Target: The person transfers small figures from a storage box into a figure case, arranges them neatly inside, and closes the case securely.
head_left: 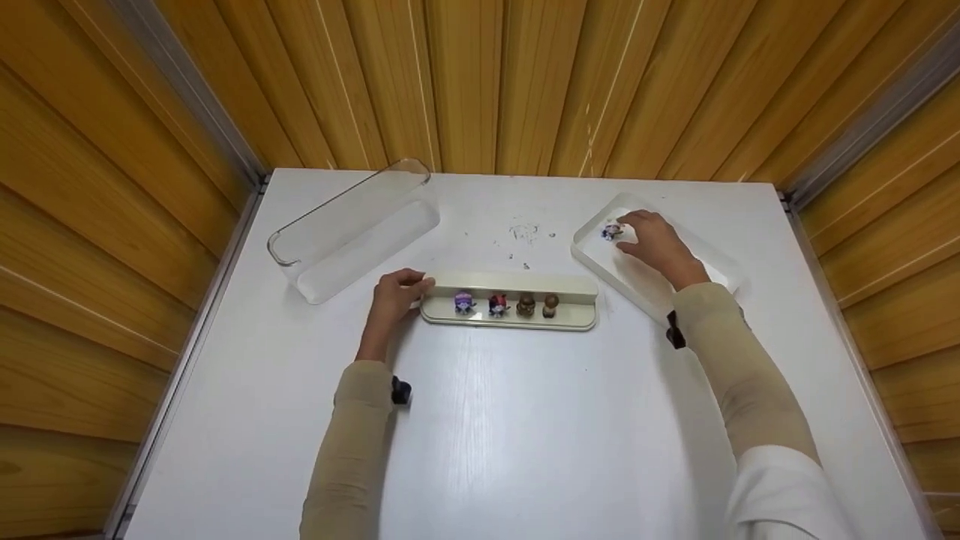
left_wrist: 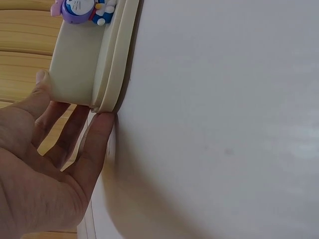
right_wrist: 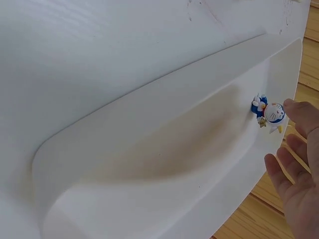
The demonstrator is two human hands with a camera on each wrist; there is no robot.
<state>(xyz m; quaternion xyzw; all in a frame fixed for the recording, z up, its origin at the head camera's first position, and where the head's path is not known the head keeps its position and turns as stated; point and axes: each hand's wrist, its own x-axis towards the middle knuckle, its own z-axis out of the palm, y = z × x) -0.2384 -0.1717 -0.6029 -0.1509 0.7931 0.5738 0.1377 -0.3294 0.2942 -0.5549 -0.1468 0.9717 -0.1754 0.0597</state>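
A cream stepped display stand [head_left: 517, 280] lies across the middle of the table with several small figurines in a row, among them a purple-hooded blue-and-white cat figurine [left_wrist: 79, 9]. My left hand [head_left: 396, 296] holds its left end, the thumb at the back edge and the fingers along the end. My right hand [head_left: 656, 244] is over the far end of a white tray [head_left: 596, 259], fingers spread. Close by its thumb stands a blue-and-white cat figurine [right_wrist: 274, 113] holding a gold star. Whether the thumb touches it I cannot tell.
At the back left of the white table [head_left: 510, 420] stands a long clear bin [head_left: 360, 240]. Dark scuff marks [head_left: 523, 231] show on the tabletop behind the stand. Wood-slat walls [head_left: 465, 82] close off the back and both sides.
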